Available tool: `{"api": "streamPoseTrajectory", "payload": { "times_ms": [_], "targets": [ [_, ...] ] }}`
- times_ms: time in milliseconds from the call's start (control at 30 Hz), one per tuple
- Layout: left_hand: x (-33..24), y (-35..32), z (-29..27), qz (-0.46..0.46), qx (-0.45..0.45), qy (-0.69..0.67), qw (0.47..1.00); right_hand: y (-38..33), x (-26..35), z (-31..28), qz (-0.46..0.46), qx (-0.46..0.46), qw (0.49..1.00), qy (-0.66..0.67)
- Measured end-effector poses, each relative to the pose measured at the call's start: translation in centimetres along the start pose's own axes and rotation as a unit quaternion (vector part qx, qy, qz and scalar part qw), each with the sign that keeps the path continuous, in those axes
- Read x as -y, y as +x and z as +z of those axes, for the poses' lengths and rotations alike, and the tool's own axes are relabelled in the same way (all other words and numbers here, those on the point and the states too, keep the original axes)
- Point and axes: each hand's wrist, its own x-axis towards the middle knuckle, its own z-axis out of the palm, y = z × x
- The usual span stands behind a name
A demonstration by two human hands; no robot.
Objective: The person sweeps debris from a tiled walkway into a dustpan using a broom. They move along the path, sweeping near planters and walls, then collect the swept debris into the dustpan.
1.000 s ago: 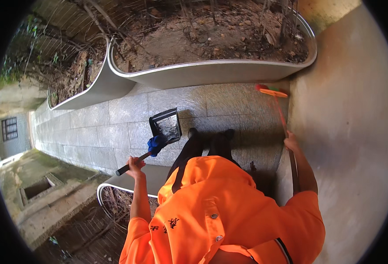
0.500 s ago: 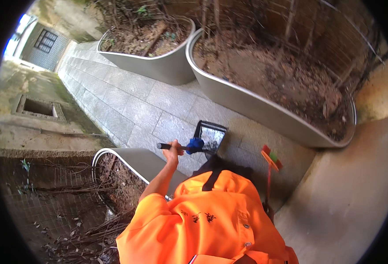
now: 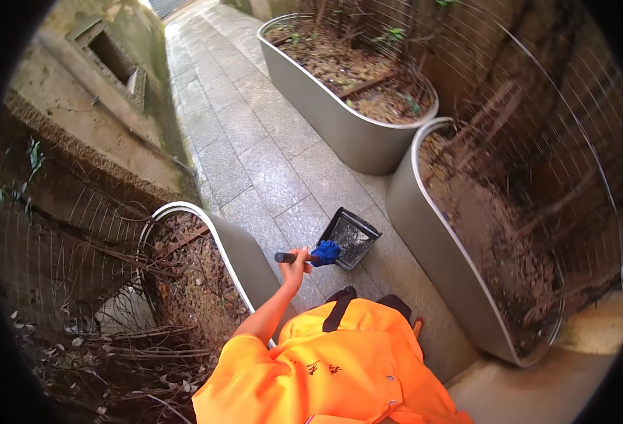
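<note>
My left hand [image 3: 296, 268] is closed around the dark handle [image 3: 284, 258] of a long-handled dustpan. A blue wrapping [image 3: 325, 252], like bunched cloth, covers the handle just beyond my fingers. The black dustpan [image 3: 356, 238] is in front of my feet, over the paving, its open tray showing dark specks inside. I cannot tell whether it touches the ground. My right hand is hidden from view. A small orange piece [image 3: 418, 326] shows beside the right side of my orange jacket [image 3: 354, 346], mostly hidden by it.
Grey paving slabs [image 3: 244, 131] lead away ahead. Pale rounded planters of soil stand at the left [image 3: 244, 258], far right [image 3: 339, 116] and near right [image 3: 453, 254]. Dry branches [image 3: 134, 360] spread at the lower left. A mossy wall [image 3: 78, 92] borders the left side.
My view has turned, so the path runs more straight ahead. The dustpan appears tilted differently, still in my left hand. The orange-red tool with green on it is now almost wholly hidden.
</note>
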Motion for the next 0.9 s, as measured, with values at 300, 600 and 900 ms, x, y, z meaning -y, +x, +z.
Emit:
{"api": "streamPoseTrajectory", "payload": {
  "times_ms": [300,600,900],
  "targets": [
    [-5.4,10.8,-5.4,0.029,-0.14,-0.092,0.985,9.1,16.9,6.6,-0.022,0.054,0.99,-0.129],
    [-13.9,28.6,-11.7,0.043,-0.241,-0.147,0.958,20.2,35.2,16.8,-0.087,0.087,0.937,-0.327],
    [-22.0,41.3,-19.3,0.063,-0.37,-0.163,0.913,30.2,63.5,30.9,-0.083,0.208,0.944,-0.241]
  ]
}}
